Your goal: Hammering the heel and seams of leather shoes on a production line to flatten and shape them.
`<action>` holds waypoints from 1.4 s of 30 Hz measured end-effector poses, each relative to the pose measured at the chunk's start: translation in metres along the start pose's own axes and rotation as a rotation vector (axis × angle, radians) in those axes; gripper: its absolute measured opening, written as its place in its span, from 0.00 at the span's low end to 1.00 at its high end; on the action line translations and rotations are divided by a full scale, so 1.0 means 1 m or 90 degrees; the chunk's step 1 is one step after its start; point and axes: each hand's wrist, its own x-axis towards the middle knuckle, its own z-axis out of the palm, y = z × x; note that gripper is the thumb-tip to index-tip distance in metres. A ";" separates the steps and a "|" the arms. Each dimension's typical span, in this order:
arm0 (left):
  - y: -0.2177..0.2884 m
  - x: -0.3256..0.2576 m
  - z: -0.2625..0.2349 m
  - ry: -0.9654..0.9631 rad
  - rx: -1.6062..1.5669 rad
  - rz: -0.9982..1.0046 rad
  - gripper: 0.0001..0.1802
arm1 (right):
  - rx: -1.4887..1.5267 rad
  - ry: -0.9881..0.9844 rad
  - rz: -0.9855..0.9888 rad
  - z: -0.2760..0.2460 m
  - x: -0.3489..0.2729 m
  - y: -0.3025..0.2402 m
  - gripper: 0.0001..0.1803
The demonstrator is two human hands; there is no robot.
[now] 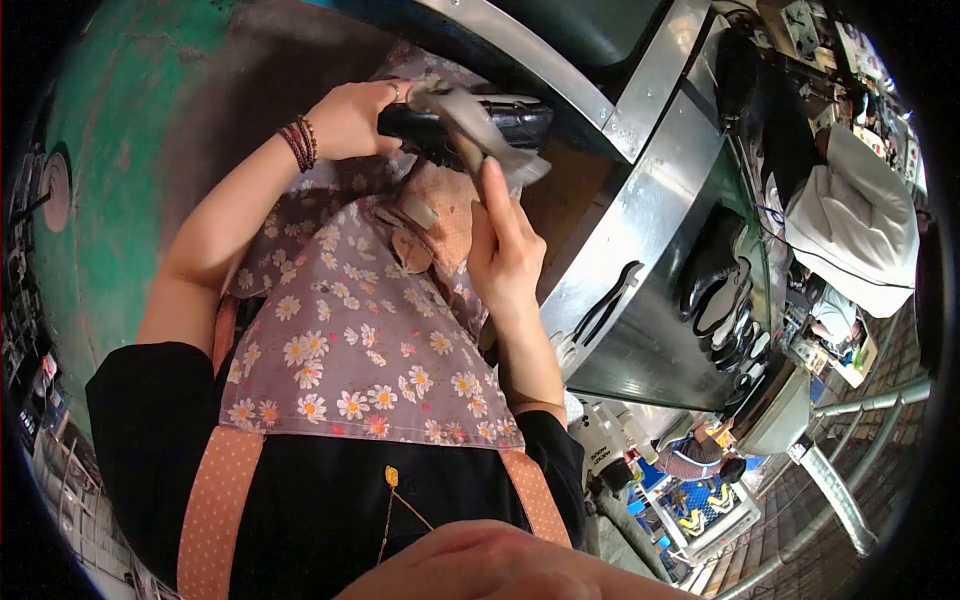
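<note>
My left hand point(352, 118), with beaded bracelets at the wrist, grips one end of a glossy black shoe point(415, 126) above my lap. My right hand point(508, 245) is closed round the handle of a hammer point(482, 128), its index finger stretched along it. The hammer's metal head is smeared by motion and passes in front of the shoe, hiding part of it. Whether the head touches the shoe I cannot tell. Beneath both lies my flowered apron point(350, 330) with a peach dotted patch.
A metal-edged conveyor point(650, 210) runs close on my right. Several black shoes point(735, 290) and a dark, pale-edged shoe part point(608, 305) lie on it. Beyond stands a person in white point(850, 225); another person point(692, 456) is farther back. Green floor point(110, 250) lies at left.
</note>
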 end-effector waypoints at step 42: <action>-0.004 0.017 -0.028 -0.149 -0.157 -0.065 0.44 | 0.051 0.245 -0.065 0.020 -0.013 0.062 0.26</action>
